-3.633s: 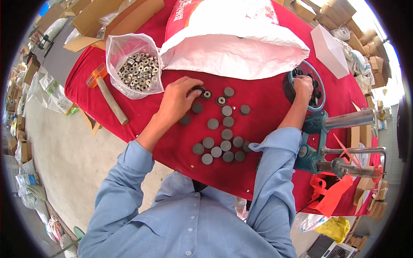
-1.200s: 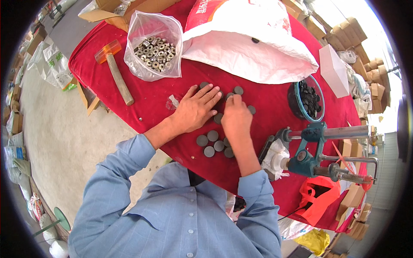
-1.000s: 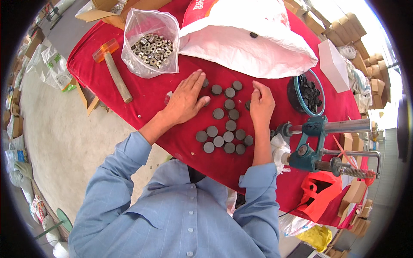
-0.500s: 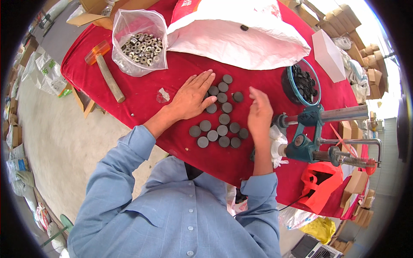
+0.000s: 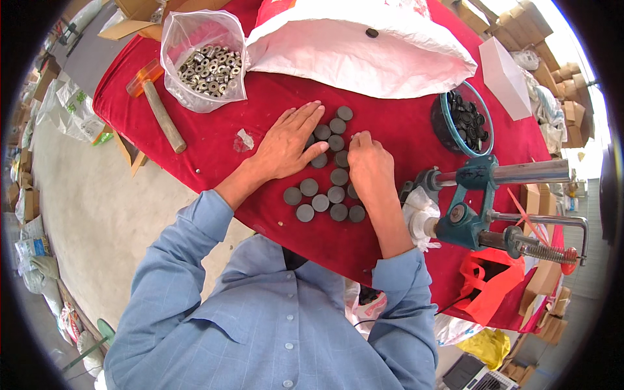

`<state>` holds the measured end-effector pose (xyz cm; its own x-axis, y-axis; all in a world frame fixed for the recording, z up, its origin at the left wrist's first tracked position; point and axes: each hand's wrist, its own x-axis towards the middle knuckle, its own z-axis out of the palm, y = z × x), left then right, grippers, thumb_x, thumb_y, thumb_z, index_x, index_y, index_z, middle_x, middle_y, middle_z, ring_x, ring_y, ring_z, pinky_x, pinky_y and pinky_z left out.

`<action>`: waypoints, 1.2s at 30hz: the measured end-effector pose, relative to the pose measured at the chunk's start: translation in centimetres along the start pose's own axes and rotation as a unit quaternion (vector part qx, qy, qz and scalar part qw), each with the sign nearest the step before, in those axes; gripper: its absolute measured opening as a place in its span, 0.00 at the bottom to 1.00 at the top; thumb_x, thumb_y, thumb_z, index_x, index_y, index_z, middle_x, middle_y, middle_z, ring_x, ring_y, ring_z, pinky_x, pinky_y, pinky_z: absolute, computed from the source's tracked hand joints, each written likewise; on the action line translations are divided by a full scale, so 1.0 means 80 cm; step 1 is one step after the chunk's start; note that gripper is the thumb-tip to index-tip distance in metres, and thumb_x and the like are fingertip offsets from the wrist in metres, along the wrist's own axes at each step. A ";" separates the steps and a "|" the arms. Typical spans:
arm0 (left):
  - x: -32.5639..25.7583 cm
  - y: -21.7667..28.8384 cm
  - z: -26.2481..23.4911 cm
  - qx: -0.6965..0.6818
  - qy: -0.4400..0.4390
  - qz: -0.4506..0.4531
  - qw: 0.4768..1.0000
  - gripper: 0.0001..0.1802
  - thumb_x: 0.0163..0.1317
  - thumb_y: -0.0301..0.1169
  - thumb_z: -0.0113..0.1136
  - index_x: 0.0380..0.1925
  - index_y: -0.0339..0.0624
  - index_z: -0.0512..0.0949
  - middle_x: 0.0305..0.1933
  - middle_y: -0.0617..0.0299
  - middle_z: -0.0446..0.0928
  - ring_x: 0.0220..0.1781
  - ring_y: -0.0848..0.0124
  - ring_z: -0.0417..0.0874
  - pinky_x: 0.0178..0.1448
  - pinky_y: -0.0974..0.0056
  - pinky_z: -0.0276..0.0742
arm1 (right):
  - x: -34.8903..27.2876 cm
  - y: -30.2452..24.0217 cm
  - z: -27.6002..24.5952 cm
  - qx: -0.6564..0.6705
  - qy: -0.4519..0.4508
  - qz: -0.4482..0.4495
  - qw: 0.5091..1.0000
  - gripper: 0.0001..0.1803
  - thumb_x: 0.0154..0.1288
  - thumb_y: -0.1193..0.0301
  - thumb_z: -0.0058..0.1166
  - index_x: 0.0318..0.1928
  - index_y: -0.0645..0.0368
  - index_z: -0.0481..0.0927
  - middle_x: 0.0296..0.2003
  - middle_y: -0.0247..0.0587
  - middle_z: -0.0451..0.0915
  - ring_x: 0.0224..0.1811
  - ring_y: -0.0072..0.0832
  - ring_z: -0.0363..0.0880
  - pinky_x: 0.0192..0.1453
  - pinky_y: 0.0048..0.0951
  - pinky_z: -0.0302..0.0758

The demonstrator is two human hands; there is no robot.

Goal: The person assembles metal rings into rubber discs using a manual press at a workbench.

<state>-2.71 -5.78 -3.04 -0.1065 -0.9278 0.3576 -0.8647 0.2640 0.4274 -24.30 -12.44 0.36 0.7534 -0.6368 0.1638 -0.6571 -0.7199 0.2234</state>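
Flat on the red cloth, my left hand (image 5: 289, 144) lies with its fingers stretched out and thumb apart. Its thumb and fingers border a loose group of dark grey round discs (image 5: 336, 143). My right hand (image 5: 372, 166) is on the other side of the group, fingers curled in and pressed together. Against its edge lies one dark disc (image 5: 342, 158); whether the fingertips grip anything is hidden. More discs (image 5: 320, 203) are spread below, towards me, and some lie partly under my right hand and wrist.
A clear bag of metal rings (image 5: 211, 69) and a mallet (image 5: 162, 114) are at the left. A white sack (image 5: 364, 62) lies at the back. On the right are a blue-rimmed tub (image 5: 444, 107) of black parts, a green hand press (image 5: 461, 214) and a red bag (image 5: 491, 286).
My right hand has moved left and its fingers have curled in. The disc that lay apart beside it is now further left, against the group. My left hand stays put.
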 end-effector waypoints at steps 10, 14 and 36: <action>0.005 -0.002 -0.005 0.015 -0.009 0.020 1.000 0.42 0.77 0.51 0.56 0.79 0.31 0.61 0.83 0.39 0.61 0.83 0.44 0.64 0.85 0.43 0.59 | -0.068 0.020 -0.018 0.453 0.144 0.216 0.853 0.33 0.63 0.88 0.51 0.71 0.66 0.73 0.62 0.62 0.79 0.63 0.55 0.82 0.68 0.48 0.80; 0.025 -0.006 0.002 -0.022 -0.039 0.044 0.998 0.43 0.77 0.51 0.56 0.81 0.37 0.58 0.85 0.42 0.57 0.85 0.46 0.61 0.86 0.42 0.56 | -0.137 -0.016 -0.045 0.485 0.099 0.243 0.834 0.41 0.67 0.80 0.61 0.79 0.68 0.61 0.74 0.64 0.68 0.74 0.54 0.72 0.74 0.46 0.75; -0.076 0.033 -0.076 -0.137 -0.016 -0.040 0.990 0.36 0.74 0.39 0.63 0.77 0.36 0.66 0.81 0.41 0.65 0.81 0.46 0.67 0.82 0.48 0.65 | -0.155 -0.038 -0.027 0.466 0.144 0.251 0.836 0.35 0.66 0.85 0.61 0.73 0.67 0.70 0.63 0.60 0.76 0.61 0.51 0.82 0.58 0.42 0.85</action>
<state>-1.35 2.18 0.99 -0.0618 -0.9552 0.2895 -0.7056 0.2470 0.6642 -31.60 -1.76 -0.30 0.2636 -0.9270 0.2667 -0.5241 -0.3698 -0.7672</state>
